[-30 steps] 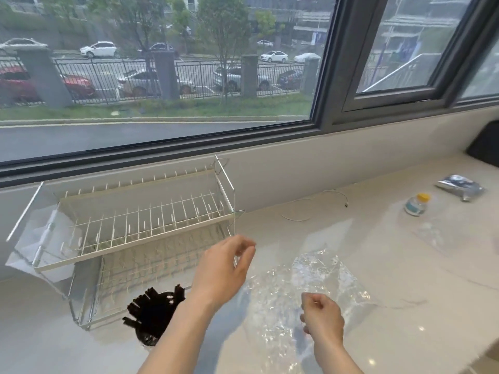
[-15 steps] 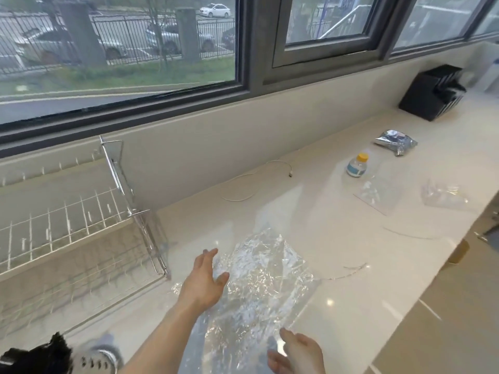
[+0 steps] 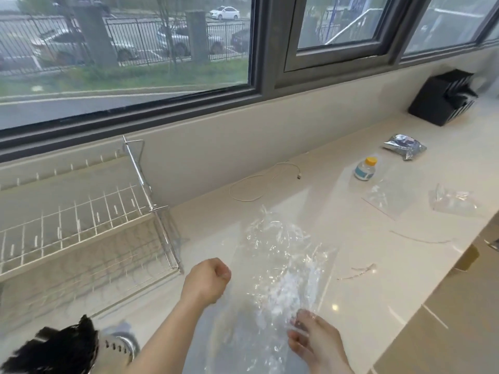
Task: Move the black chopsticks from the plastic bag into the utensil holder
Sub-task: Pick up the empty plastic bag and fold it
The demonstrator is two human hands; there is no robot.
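Note:
The crumpled clear plastic bag (image 3: 280,268) lies flat on the pale counter, and no chopsticks show inside it. A bundle of black chopsticks (image 3: 54,349) stands in the perforated metal utensil holder (image 3: 121,344) at the bottom left. My left hand (image 3: 208,279) is curled into a fist at the bag's left edge; whether it grips the film is unclear. My right hand (image 3: 313,344) pinches the bag's near end against the counter.
A white wire dish rack (image 3: 81,228) stands left of the bag. Behind lie a thin white cable (image 3: 259,184), a small yellow-capped bottle (image 3: 365,168), a silver pouch (image 3: 405,145), two smaller clear bags (image 3: 453,201) and a black knife block (image 3: 442,98). The counter edge runs along the right.
The view has swung right and down, away from the rack. My left hand went from open fingers on the bag to a fist. My right hand moved onto the bag's near end.

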